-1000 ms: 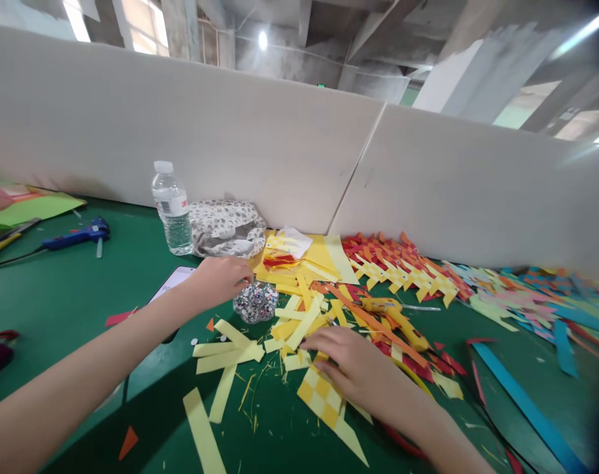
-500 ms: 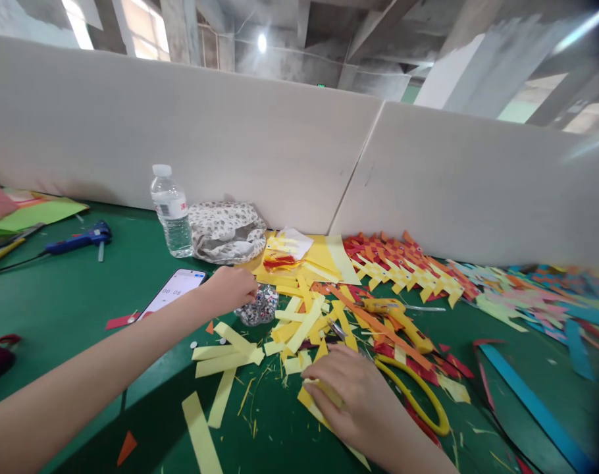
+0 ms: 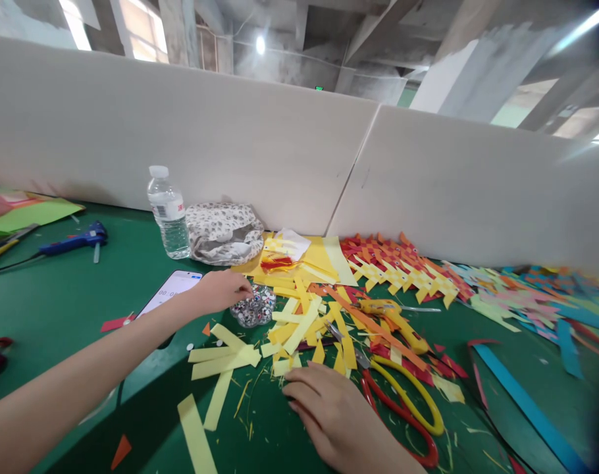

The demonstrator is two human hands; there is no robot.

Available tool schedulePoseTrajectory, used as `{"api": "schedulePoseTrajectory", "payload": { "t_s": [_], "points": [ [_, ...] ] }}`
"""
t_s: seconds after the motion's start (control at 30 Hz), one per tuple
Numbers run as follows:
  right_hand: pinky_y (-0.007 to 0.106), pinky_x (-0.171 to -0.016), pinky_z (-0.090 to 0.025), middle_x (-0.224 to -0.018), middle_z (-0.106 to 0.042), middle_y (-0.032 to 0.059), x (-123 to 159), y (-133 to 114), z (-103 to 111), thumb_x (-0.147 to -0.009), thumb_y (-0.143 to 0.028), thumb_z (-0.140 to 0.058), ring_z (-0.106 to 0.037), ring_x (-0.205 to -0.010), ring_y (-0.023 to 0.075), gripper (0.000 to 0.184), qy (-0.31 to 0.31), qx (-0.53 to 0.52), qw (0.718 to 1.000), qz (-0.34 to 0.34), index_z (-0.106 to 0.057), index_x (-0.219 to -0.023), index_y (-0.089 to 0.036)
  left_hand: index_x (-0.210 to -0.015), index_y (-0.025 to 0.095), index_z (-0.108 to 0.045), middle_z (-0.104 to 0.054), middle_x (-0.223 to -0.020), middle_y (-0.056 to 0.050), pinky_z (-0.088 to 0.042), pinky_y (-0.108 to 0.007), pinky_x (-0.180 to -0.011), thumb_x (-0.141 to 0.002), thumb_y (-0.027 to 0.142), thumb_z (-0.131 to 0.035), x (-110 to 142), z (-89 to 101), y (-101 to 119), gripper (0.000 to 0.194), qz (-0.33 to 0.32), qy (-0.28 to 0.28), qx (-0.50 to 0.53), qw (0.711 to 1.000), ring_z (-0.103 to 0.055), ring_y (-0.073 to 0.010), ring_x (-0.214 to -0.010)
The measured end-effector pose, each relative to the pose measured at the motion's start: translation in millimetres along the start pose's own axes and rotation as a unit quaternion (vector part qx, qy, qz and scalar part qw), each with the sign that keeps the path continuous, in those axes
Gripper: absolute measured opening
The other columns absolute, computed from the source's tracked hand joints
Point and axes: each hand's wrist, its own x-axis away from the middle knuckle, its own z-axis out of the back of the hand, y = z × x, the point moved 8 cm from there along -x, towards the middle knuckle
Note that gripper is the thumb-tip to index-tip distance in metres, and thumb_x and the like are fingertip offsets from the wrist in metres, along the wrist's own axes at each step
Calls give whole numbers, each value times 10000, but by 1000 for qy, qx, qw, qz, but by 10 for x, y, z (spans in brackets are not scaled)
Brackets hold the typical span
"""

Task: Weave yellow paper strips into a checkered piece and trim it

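My left hand (image 3: pixel 221 290) reaches across the green table (image 3: pixel 62 296), and its fingertips are pinched at the rim of a small clear bag of googly eyes (image 3: pixel 255 309). My right hand (image 3: pixel 332 411) lies palm down close to me, just below a heap of yellow paper strips (image 3: pixel 299 322). Whatever is under that palm is hidden. Scissors with red and yellow handles (image 3: pixel 408 411) lie right beside the right hand. More loose yellow strips (image 3: pixel 220 359) lie between the two arms.
A phone (image 3: pixel 174 286) lies under my left wrist. A water bottle (image 3: pixel 168 212) and a patterned cloth (image 3: pixel 225 232) stand by the white partition (image 3: pixel 280 151). A blue glue gun (image 3: pixel 75 240) is at the left. Woven paper fish (image 3: pixel 408 263) and blue strips (image 3: pixel 526 408) are at the right.
My right hand has slid back toward me, and the yellow woven square seen under it earlier is out of sight. The scissors are uncovered. My left hand stays at the bag.
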Motion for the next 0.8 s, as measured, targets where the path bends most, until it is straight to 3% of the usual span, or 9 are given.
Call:
{"api": "schedulePoseTrajectory", "payload": {
  "t_s": [0.53, 0.8],
  "points": [
    [335, -826, -433, -904, -637, 53, 28, -49, 76, -820, -94, -457, -559, -845, 168, 197, 69, -3, 997, 47, -591, -937, -179, -845, 305, -707, -715, -917, 20, -405, -227, -573, -774, 307, -494, -22, 6, -3, 224, 26, -17, 26, 999, -633, -193, -792],
    [322, -727, -454, -879, -626, 61, 42, -31, 56, -814, -86, -460, -546, -795, 176, 189, 82, -20, 995, 47, -586, -926, -170, -773, 247, -677, -708, -807, -8, -359, -245, -519, -747, 306, -536, -50, 92, 76, 156, 38, 23, -2, 999, -616, -198, -682]
  ]
}}
